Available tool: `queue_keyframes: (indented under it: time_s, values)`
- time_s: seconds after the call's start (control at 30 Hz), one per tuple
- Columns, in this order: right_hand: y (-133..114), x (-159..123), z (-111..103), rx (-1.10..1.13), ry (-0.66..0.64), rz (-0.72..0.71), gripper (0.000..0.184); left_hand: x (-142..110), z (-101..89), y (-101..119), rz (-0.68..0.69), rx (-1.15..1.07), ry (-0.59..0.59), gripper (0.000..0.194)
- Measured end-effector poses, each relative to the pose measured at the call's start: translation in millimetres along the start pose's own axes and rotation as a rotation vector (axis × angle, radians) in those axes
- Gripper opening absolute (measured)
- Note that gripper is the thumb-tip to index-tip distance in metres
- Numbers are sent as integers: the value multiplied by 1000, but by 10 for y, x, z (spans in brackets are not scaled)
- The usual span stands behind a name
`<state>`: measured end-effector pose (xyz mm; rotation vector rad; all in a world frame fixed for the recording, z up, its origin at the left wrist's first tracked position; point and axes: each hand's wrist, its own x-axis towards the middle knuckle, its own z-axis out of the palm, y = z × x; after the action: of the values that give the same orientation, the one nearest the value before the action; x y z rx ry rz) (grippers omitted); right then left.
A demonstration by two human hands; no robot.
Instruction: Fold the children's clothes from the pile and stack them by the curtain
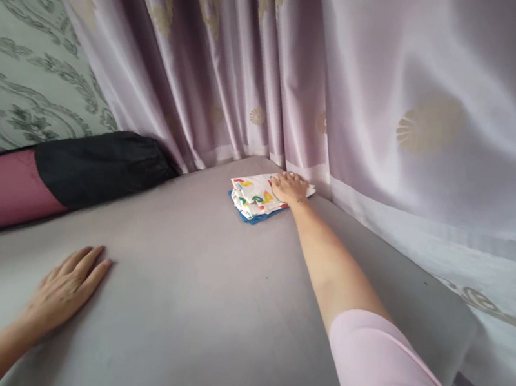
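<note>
My right hand (290, 188) reaches far forward and lies on top of a small stack of folded cloths (253, 198), white with coloured shapes over a blue one. The stack sits at the far corner of a grey mattress (194, 287). Whether the fingers grip the cloth or only press on it I cannot tell. My left hand (68, 284) rests flat on the mattress near me, fingers apart, holding nothing. A pink sleeve covers my right upper arm.
A long bolster (52, 177), pink with a black end, lies along the left edge against a patterned green wall. Lilac curtains (268, 64) hang behind and to the right of the mattress, with the mattress edge dropping off at right.
</note>
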<state>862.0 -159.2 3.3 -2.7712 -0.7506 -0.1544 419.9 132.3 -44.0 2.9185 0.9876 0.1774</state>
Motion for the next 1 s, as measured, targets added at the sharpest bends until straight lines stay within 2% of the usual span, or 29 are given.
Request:
queue_keyframes:
  time_s: [0.1,0.2,0.33,0.43,0.53,0.6,0.7,0.87,1.0]
  values:
    - [15,-13,28,6,3,0,53,-111,16,-130,-33,22,-19,59]
    - [15,-7,-3,9,-12,-9,53,-125,7,-30,-84,34,-21,66]
    - [-36,14,-114,-12,-111,16,53,-121,-28,91,-101,48,-35,71]
    - [-211,-19,-206,-3,-111,-7,56,-136,-52,106,-100,54,-41,71]
    - [-479,-121,-244,55,-121,-121,62,-155,-75,113,-70,48,-42,70]
    - [-635,-205,-221,80,-154,-168,65,-163,-88,127,-68,49,-35,69]
    - [-746,-312,-129,57,-174,-141,63,-166,-95,154,-85,62,-30,68]
    - [-710,-363,2,-13,-133,-112,58,-172,-103,187,-83,71,-40,69]
    - [-710,-318,-31,-8,-175,-119,57,-189,-128,214,-91,53,-36,68]
